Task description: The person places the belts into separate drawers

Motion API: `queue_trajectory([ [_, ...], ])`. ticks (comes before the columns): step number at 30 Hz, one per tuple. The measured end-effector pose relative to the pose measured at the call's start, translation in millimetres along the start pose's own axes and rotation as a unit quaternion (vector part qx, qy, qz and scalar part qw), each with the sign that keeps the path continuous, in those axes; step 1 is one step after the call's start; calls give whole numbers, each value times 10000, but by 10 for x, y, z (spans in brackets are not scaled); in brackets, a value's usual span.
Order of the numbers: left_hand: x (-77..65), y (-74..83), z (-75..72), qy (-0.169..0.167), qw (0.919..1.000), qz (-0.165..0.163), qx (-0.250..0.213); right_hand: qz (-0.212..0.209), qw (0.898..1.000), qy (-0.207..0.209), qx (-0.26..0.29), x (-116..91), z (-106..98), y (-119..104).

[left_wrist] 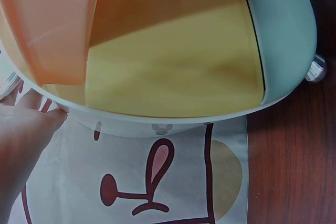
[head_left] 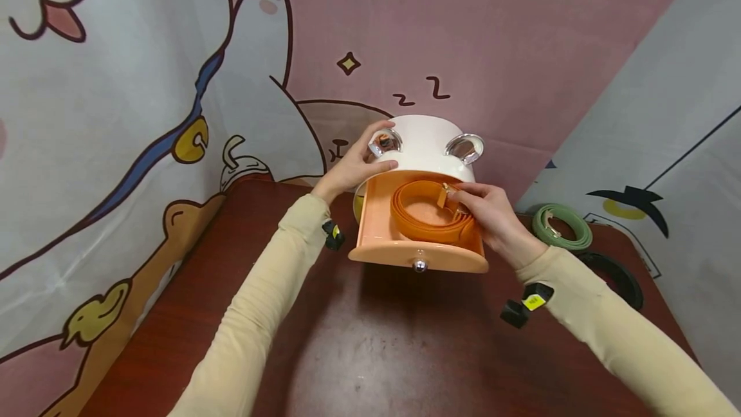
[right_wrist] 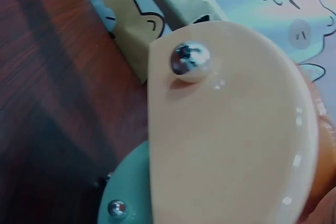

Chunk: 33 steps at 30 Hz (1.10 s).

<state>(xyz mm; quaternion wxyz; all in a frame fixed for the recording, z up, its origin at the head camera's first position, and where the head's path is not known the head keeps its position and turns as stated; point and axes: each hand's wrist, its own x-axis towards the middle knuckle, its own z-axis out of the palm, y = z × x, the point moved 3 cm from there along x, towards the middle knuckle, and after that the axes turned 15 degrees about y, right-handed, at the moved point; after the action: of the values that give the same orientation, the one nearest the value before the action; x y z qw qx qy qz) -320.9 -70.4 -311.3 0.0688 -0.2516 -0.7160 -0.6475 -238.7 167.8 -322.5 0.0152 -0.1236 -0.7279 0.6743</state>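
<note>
A white storage box [head_left: 425, 140] with two silver ear-shaped handles stands on the table, its top drawer [head_left: 376, 237] pulled out. Inside that orange drawer lies a coiled orange belt [head_left: 428, 233] with a gold buckle. My right hand [head_left: 496, 221] pinches the belt near its buckle, at the drawer's right side. At the top left of the box, my left hand [head_left: 354, 169] holds on around the left ear handle [head_left: 384, 141], thumb along the upper front edge. The right wrist view shows the peach drawer front [right_wrist: 231, 140] with its silver knob [right_wrist: 190, 61].
A green drawer front [left_wrist: 289, 40] sits lower on the box, beside a yellow panel [left_wrist: 173, 77]. Right of the box, a coiled green belt [head_left: 563, 227] and a black one [head_left: 616, 278] lie on the dark red table [head_left: 370, 352]. Cartoon-printed cloth [head_left: 463, 31] hangs close behind.
</note>
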Motion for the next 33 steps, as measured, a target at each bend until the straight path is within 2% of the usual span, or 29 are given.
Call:
queue_trajectory([
  [7, 8, 19, 18, -11, 9999, 29, -114, -230, 9997, 52, 81, 35, 126, 67],
  [14, 12, 27, 43, 6, 9999, -29, -111, -494, 9981, -167, -338, 104, 223, 126],
  [20, 14, 28, 44, 13, 9998, -69, -160, -705, 9963, -296, -394, 120, 261, 124],
  [24, 16, 6, 38, 25, 9999, -81, -141, -801, 9954, -426, -300, 89, 248, 106],
  [29, 64, -169, 20, 85, 9999, -20, -111, -930, 9934, -537, -396, -3, 155, 88],
  [31, 61, -171, 17, 75, 9998, -15, -156, -1098, 9911, -589, -461, -52, 109, 60],
  [33, 33, -92, 20, 53, 9998, -71, -195, -1305, 9881, -670, -472, -110, 61, 22],
])
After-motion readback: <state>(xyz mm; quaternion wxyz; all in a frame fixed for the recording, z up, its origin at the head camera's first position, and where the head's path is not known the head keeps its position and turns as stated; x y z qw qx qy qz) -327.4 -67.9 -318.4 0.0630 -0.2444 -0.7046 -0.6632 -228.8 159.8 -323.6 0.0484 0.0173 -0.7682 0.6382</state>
